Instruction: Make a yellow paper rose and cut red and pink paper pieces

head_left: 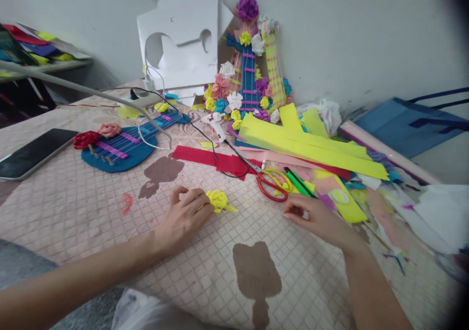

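My left hand [183, 217] rests on the quilted pink cloth [91, 213], its fingers curled and pinched on a small yellow paper flower [217, 199] that lies on the cloth. To the right, my right hand [315, 217] lies low on the cloth, fingers bent loosely, nothing visible in them. It sits just below the red-and-yellow-handled scissors [273, 181] and a green marker [298, 182].
Yellow, red and pink paper strips [308, 147] pile at the right. A white glue gun [216, 124] with its black cord lies behind. A blue paper guitar [124, 147], a phone [32, 152], and flower-decorated guitars [249, 71] against the wall stand further back.
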### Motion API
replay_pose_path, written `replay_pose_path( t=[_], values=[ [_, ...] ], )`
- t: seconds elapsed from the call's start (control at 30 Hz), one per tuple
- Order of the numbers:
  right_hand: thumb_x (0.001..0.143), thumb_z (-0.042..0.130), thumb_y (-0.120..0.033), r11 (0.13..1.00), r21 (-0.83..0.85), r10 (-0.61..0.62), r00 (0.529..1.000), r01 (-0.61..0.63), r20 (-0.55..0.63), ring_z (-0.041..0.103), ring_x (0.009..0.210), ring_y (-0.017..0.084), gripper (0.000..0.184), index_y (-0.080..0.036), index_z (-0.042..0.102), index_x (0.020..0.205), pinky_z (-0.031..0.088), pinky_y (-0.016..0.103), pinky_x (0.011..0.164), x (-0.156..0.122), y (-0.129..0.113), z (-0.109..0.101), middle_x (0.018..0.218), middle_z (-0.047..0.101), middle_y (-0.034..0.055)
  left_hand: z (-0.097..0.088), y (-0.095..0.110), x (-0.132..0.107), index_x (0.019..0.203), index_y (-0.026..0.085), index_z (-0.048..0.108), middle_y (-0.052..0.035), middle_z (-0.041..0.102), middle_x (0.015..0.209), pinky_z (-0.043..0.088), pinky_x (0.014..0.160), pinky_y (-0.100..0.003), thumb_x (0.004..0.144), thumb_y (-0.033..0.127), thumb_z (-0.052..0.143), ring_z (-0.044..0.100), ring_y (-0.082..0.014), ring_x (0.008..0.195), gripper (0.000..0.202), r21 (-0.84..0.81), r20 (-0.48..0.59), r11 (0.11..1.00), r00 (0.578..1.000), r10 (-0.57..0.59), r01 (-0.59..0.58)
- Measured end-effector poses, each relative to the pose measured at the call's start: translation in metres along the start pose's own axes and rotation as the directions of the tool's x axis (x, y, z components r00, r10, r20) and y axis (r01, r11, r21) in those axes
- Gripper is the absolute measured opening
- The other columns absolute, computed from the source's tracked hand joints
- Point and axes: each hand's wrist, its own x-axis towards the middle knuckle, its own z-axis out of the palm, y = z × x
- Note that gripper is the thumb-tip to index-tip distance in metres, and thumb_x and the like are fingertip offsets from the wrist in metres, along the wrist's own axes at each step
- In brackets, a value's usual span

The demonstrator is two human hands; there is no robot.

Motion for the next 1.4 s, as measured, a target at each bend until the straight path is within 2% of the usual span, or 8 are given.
replay_pose_path(
  t=[0.17,0.27,0.43,0.63,0.87,1.07,1.2,1.4],
  values=[
    [0.085,0.051,-0.03,0.983,-0.089,0.115,0.911,-0.163,-0.396,0.057,0.067,0.018,0.013,-0.021,0.057,0.078,0.045,0.029,0.058,0.001,0.021,-0.003,0.075,0.06,0.0029,0.0,-0.004,0.0,0.088,0.02,0.062,-0.0006,0.066,0.084,0.027,0.087,-0.041,0.091,0.02,0.049,0.055,-0.0194,0.094,0.013,-0.003,-0.015,1.0,1.0,0.014,-0.014],
    [0.084,0.05,-0.028,0.959,-0.216,0.059,0.871,-0.186,-0.488,0.057,0.068,0.019,0.011,-0.021,0.057,0.078,0.045,0.031,0.059,0.012,0.03,0.004,0.076,0.061,0.0041,-0.002,-0.008,-0.001,0.089,0.021,0.061,-0.0007,0.066,0.087,0.028,0.086,-0.04,0.091,0.021,0.05,0.054,-0.0191,0.095,0.011,0.0,-0.016,1.0,1.0,0.02,-0.02],
    [0.084,0.049,-0.023,0.873,-0.46,-0.075,0.889,-0.16,-0.451,0.058,0.079,0.024,0.009,-0.021,0.056,0.077,0.044,0.034,0.065,0.041,0.042,0.008,0.078,0.061,0.0057,-0.014,-0.017,-0.007,0.09,0.023,0.061,0.0,0.066,0.089,0.028,0.086,-0.04,0.092,0.021,0.048,0.056,-0.0183,0.093,0.013,-0.013,-0.006,1.0,1.0,0.023,-0.023],
    [0.083,0.049,-0.017,0.813,-0.555,-0.1,0.899,-0.174,-0.427,0.058,0.079,0.023,0.01,-0.019,0.059,0.08,0.042,0.032,0.062,0.078,0.044,-0.001,0.083,0.062,0.0072,-0.022,-0.032,-0.015,0.091,0.022,0.061,-0.0005,0.066,0.089,0.032,0.085,-0.037,0.09,0.02,0.05,0.055,-0.0183,0.093,0.012,-0.004,0.0,0.999,0.999,0.038,-0.038],
    [0.084,0.053,-0.026,0.957,-0.286,-0.085,0.904,-0.043,-0.419,0.057,0.074,0.019,0.01,-0.018,0.059,0.081,0.046,0.031,0.068,0.126,0.031,-0.009,0.082,0.06,0.0053,-0.029,-0.038,-0.015,0.092,0.023,0.061,0.0001,0.066,0.089,0.032,0.086,-0.036,0.092,0.021,0.048,0.055,-0.0169,0.093,0.014,-0.064,0.036,0.998,0.999,0.028,-0.026],
    [0.081,0.059,-0.034,0.991,-0.127,-0.087,0.908,0.038,-0.409,0.06,0.082,0.018,0.028,-0.013,0.059,0.099,0.047,0.03,0.075,0.233,-0.007,0.018,0.096,0.064,0.0103,-0.026,-0.041,-0.019,0.096,0.021,0.059,-0.0006,0.064,0.093,0.03,0.088,-0.036,0.093,0.013,0.041,0.052,-0.0171,0.097,0.02,-0.062,0.058,0.997,0.997,0.043,-0.039],
    [0.075,0.065,-0.037,0.994,-0.105,-0.071,0.919,0.032,-0.388,0.061,0.084,0.022,0.033,-0.011,0.062,0.096,0.046,0.033,0.076,0.293,-0.022,0.035,0.093,0.066,0.0114,-0.028,-0.044,-0.02,0.098,0.02,0.058,-0.0018,0.064,0.091,0.029,0.088,-0.037,0.095,0.014,0.037,0.052,-0.0177,0.095,0.022,-0.04,0.07,0.995,0.994,0.089,-0.086],
    [0.079,0.059,-0.033,0.998,-0.043,0.021,0.901,-0.043,-0.434,0.063,0.083,0.026,0.026,-0.01,0.065,0.091,0.045,0.034,0.073,0.312,-0.033,0.037,0.086,0.068,0.0122,-0.028,-0.048,-0.021,0.097,0.021,0.058,-0.0022,0.064,0.089,0.031,0.088,-0.037,0.096,0.016,0.034,0.052,-0.0178,0.094,0.024,-0.069,0.151,0.997,0.987,0.048,-0.038]
  ],
)
